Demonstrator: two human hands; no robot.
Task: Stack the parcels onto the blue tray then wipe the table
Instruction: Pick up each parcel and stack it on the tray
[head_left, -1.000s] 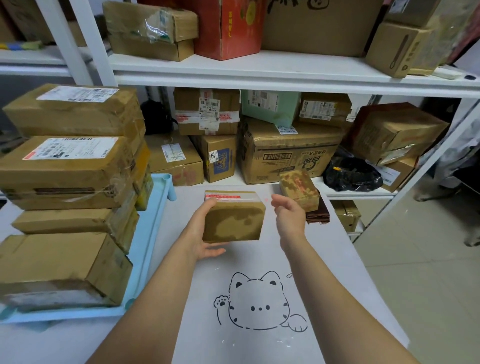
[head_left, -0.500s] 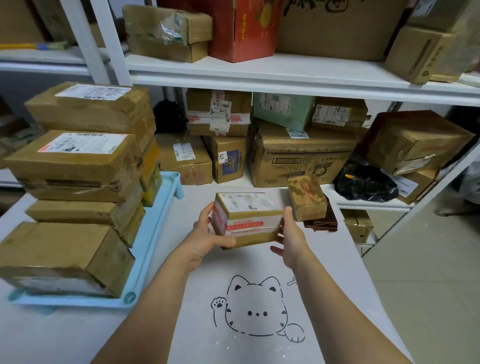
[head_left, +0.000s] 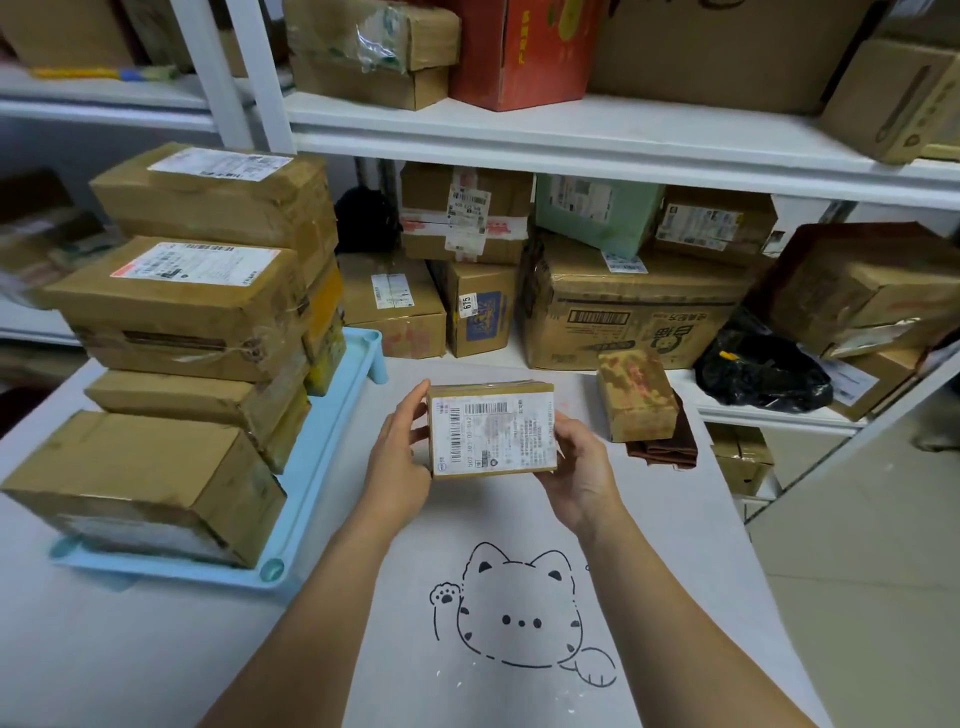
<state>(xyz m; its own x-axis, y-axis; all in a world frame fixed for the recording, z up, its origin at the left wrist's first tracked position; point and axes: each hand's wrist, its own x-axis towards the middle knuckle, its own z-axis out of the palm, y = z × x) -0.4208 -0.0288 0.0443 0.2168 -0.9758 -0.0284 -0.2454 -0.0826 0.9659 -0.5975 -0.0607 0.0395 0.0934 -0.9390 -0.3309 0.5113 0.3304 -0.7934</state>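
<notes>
Head view: both hands hold a labelled parcel (head_left: 491, 434) over the bench (head_left: 156, 649).
The left hand (head_left: 400, 457) and right hand (head_left: 576, 467) grip its opposite sides, fingers (head_left: 415, 402) clamped round the edges, label facing up, just right of the blue tray (head_left: 324, 441). Stacked parcels (head_left: 197, 306) crowd the tray. A smaller parcel (head_left: 636, 395) sits near the bench's far edge, a brown cloth (head_left: 662, 449) showing beneath it.
</notes>
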